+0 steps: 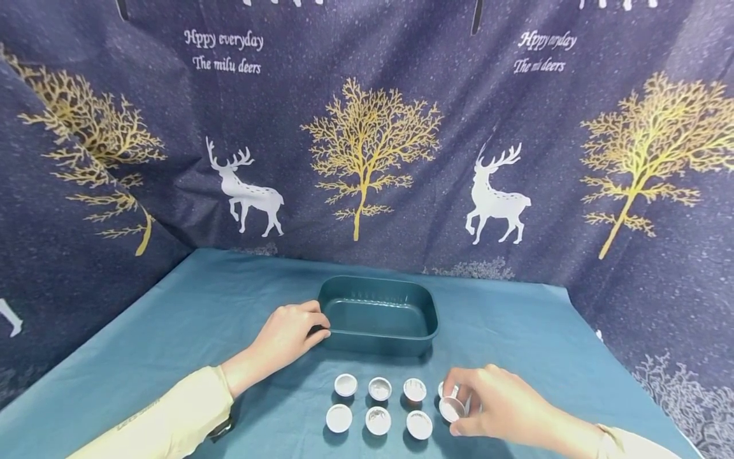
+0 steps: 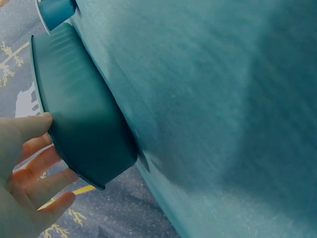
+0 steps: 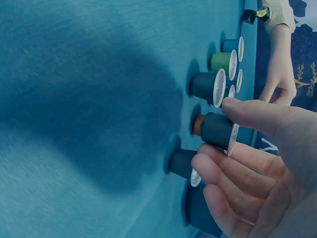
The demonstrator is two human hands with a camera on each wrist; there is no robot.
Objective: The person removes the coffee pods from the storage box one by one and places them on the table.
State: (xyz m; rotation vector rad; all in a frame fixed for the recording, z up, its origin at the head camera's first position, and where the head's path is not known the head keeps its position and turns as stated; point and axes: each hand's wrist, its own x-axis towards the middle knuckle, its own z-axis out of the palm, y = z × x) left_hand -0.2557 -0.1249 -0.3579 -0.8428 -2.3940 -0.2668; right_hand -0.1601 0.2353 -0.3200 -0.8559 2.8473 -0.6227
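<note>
My left hand (image 1: 295,328) grips the left end of a dark green plastic bin (image 1: 378,344). In the left wrist view its thumb lies on the rim of the bin (image 2: 84,109), and the other fingers are loosely bent at the edge. Between the thumb and fingers of my right hand (image 1: 496,405) is a coffee capsule (image 1: 452,409), tilted with its pale lid side up. The right wrist view shows the dark body of this capsule (image 3: 218,130), an orange part behind it. Another capsule (image 1: 441,389) is mostly hidden by the right fingers.
Several coffee capsules (image 1: 378,421) stand lid up in two rows in front of the bin. From the side, one body is green (image 3: 221,62) and another blue (image 3: 230,45). A teal cloth (image 1: 229,299) covers the table, and a patterned curtain (image 1: 413,210) hangs behind it.
</note>
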